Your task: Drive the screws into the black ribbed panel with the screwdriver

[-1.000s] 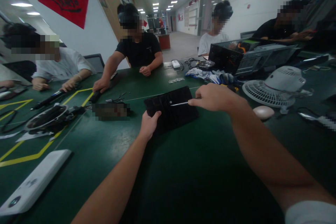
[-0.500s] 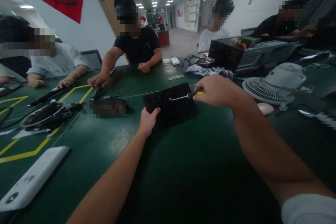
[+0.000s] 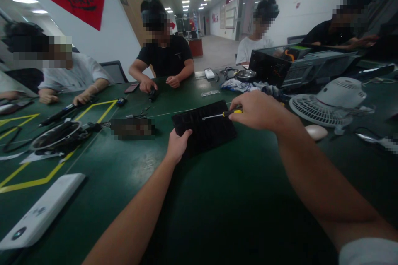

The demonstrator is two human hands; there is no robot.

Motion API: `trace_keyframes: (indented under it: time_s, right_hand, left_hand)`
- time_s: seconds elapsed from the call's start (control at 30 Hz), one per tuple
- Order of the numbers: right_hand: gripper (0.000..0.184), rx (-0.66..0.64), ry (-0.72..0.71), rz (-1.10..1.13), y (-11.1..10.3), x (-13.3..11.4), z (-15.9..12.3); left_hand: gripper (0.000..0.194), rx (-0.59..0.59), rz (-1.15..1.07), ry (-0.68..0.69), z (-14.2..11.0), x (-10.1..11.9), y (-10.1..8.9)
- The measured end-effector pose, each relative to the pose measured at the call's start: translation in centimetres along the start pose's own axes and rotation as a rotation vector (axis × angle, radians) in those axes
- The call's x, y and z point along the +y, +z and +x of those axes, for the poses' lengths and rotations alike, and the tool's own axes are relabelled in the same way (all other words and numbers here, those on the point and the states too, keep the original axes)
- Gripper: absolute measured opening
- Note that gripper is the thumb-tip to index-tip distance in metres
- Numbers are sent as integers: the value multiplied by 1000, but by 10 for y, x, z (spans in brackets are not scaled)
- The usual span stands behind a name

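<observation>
My left hand (image 3: 178, 145) grips the left edge of a flat black rectangular panel (image 3: 211, 134), thumb on top and the other fingers hidden beneath. The panel lies tilted slightly above or on the green table; its contact with the tabletop is too dark to tell. In my right hand (image 3: 256, 109) is a screwdriver (image 3: 231, 113) with a black and yellow handle. Its thin metal shaft points left across the panel, and the tip is over the panel's upper middle, near a small shiny spot. Whether the tip touches a screw cannot be made out.
On the green table (image 3: 248, 207), a white fan (image 3: 329, 101) and an opened computer case (image 3: 280, 68) stand to the right. A white elongated device (image 3: 43, 211) lies at lower left, with dark cables and parts (image 3: 56, 134) beyond it. Several people (image 3: 166, 56) sit around the table.
The view has shifted slightly. My hands, the panel and the screwdriver keep nearly the same arrangement. The person opposite has drawn a hand with a dark object back towards their body.
</observation>
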State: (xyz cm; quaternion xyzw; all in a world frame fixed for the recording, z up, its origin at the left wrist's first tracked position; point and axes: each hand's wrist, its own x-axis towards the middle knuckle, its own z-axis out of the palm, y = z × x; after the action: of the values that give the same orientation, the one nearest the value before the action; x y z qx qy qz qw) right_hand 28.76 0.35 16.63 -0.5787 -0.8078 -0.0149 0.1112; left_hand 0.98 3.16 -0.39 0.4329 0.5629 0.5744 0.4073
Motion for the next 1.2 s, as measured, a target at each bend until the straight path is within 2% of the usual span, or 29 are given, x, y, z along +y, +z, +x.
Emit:
trace_keyframes:
  time_s: [0.4, 0.63, 0.8, 0.87, 1.03, 1.13, 1.2]
  right_hand:
    - [32, -14, -26, 44, 4, -4, 2]
    - [31, -11, 25, 6, -2, -14, -3]
    - [47, -99, 127, -83, -1, -18, -1]
    - [52, -139, 120, -76, 1, -16, -1]
    - [35, -153, -23, -11, -4, -2, -3]
    - [26, -86, -54, -11, -10, 7, -4]
    - [27, -13, -33, -10, -12, 8, -4]
  left_hand:
    - [42, 3, 5, 7, 1, -1, 0]
    - [42, 5, 17, 14, -1, 2, 0]
    - [43, -4, 5, -5, 0, 2, 0]
    - [43, -3, 5, -6, 0, 2, -1]
    - [40, 3, 5, -8, -1, 3, -1]
    - [41, -14, -8, -8, -2, 3, -1]
    - [41, -10, -2, -1, -2, 3, -1]
